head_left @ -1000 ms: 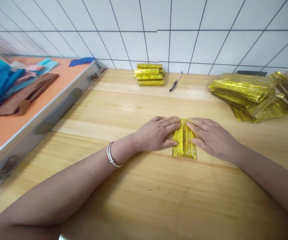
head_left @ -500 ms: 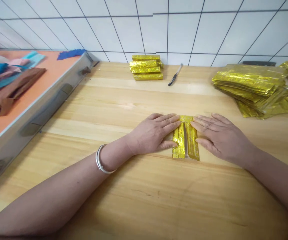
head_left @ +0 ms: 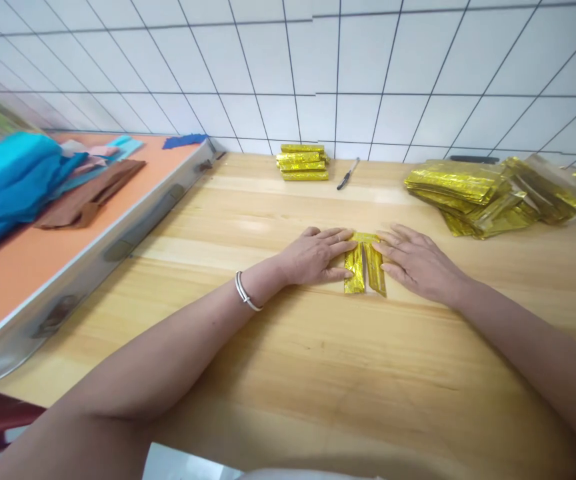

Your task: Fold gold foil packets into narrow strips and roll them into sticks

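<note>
A shiny gold foil sheet (head_left: pixel 354 272) lies on the wooden table, its two sides folded inward so that a narrow gap runs down the middle. My left hand (head_left: pixel 313 257), with a silver bangle (head_left: pixel 244 292) on the wrist, lies flat with its fingertips on the foil's left side. From the other side my right hand (head_left: pixel 415 263) rests with fingers spread, fingertips touching the right edge and upper corner. Neither hand grips the foil. Parts of its edges are hidden under my fingers.
Several rolled gold foil pieces (head_left: pixel 304 164) are stacked by the tiled wall, beside a pen (head_left: pixel 348 174). A pile of flat gold foil sheets (head_left: pixel 461 187) lies at the right. Brown fabric-like material (head_left: pixel 91 197) and a blue bundle (head_left: pixel 15 180) lie on an orange surface (head_left: pixel 83 257) at the left.
The view has shifted, bringing more of the left surface, the wall and a red object at lower left into sight. Both hands stay flat on the foil, with little visible movement.
</note>
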Demonstrator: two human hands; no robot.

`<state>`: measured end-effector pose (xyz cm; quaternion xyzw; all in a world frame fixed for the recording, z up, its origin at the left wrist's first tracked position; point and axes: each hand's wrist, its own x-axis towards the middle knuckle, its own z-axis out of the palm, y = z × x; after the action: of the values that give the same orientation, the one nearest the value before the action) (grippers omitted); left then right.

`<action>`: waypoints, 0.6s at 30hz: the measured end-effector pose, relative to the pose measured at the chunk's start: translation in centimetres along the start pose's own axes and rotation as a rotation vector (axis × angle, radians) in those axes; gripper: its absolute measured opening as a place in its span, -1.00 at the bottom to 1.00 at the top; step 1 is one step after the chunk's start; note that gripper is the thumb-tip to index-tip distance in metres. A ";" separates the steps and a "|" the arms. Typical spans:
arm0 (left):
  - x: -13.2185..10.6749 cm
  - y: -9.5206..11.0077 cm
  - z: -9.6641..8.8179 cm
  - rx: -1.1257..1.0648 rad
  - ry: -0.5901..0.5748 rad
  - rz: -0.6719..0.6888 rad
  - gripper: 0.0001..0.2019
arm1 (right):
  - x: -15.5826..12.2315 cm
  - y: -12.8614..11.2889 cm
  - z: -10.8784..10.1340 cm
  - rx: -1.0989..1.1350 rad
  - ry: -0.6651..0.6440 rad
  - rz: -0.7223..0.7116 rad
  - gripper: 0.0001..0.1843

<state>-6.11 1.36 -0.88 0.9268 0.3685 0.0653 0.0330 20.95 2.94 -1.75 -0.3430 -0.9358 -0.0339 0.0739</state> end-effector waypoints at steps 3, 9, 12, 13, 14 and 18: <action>-0.1 0.0 0.3 0.002 0.009 -0.009 -0.37 | 0.0 0.2 0.2 0.017 -0.005 -0.008 -0.47; -0.3 0.3 0.5 0.012 0.079 -0.057 -0.38 | 0.2 0.2 0.0 0.076 -0.004 0.028 -0.48; -0.3 0.2 0.6 0.001 0.086 -0.074 -0.38 | 0.2 0.0 -0.2 0.097 -0.003 0.039 -0.48; -0.3 0.1 0.6 -0.007 0.084 -0.074 -0.38 | 0.1 0.0 -0.2 0.101 0.000 0.042 -0.48; -0.3 0.0 0.7 -0.015 0.081 -0.072 -0.38 | 0.1 0.0 -0.2 0.104 0.003 0.042 -0.48; -0.7 0.1 0.6 -0.031 0.080 -0.038 -0.38 | 0.0 0.1 0.1 0.100 0.013 0.037 -0.47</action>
<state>-6.44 0.82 -1.54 0.9155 0.3862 0.1075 0.0335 20.97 3.04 -1.82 -0.3558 -0.9294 0.0119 0.0975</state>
